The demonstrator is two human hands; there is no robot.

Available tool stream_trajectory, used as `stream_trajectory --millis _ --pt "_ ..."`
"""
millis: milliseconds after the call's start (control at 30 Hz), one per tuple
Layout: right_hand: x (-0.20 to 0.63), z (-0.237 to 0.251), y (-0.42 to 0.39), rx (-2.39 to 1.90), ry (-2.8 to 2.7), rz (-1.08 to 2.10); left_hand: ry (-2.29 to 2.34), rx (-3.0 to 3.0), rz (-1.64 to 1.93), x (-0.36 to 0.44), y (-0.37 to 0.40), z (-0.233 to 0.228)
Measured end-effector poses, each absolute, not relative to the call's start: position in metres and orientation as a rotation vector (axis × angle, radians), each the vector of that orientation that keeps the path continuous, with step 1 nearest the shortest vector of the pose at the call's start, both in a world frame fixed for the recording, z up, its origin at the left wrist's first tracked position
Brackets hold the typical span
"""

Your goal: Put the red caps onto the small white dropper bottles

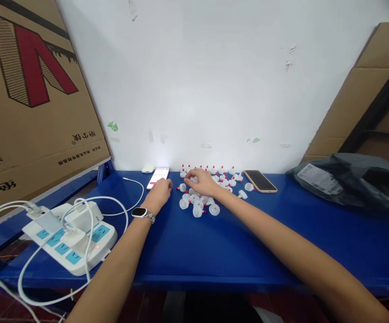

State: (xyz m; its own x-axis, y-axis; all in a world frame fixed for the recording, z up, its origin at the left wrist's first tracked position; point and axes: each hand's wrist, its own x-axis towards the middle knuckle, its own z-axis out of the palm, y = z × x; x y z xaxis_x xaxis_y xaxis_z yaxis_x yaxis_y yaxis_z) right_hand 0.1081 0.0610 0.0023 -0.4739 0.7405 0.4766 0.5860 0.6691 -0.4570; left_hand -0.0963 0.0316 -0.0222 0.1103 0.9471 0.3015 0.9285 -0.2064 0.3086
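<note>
The right hand [201, 181] rests palm down on a heap of small white plastic caps [199, 202], round and glossy, some with red tips; its fingers curl loosely over the caps, and whether any is pinched cannot be determined. The left hand [160, 194] lies just beside the heap, fingers folded, touching a lit phone [158, 176]; a watch [142, 213] circles its wrist. A dark phone [260, 181] lies beyond the right hand on the smooth blue table [214, 251]. Near the left forearm sits a white power strip [76, 240].
</note>
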Motion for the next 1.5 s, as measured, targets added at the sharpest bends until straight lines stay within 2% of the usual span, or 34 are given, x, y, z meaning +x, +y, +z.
stream_trajectory --millis 133,333,433,967,1267,1500 --pt "0.122 0.006 0.055 -0.999 -2.158 0.344 1.800 2.313 0.742 -0.087 0.022 -0.016" --pt "0.163 0.008 0.034 -1.009 -2.085 0.298 1.266 2.244 0.979 -0.052 0.004 0.003" --pt "0.190 0.005 0.024 -1.015 -2.050 0.287 1.141 2.259 0.966 -0.032 0.001 0.011" --pt "0.323 -0.032 0.032 -1.447 -1.684 0.233 0.896 2.414 0.761 0.091 0.028 0.015" --pt "0.315 -0.039 0.027 -1.440 -1.941 0.313 0.948 2.443 0.862 0.083 0.021 0.003" --pt "0.299 -0.026 0.006 -1.354 -2.130 0.113 0.983 2.449 0.879 0.075 0.015 0.009"
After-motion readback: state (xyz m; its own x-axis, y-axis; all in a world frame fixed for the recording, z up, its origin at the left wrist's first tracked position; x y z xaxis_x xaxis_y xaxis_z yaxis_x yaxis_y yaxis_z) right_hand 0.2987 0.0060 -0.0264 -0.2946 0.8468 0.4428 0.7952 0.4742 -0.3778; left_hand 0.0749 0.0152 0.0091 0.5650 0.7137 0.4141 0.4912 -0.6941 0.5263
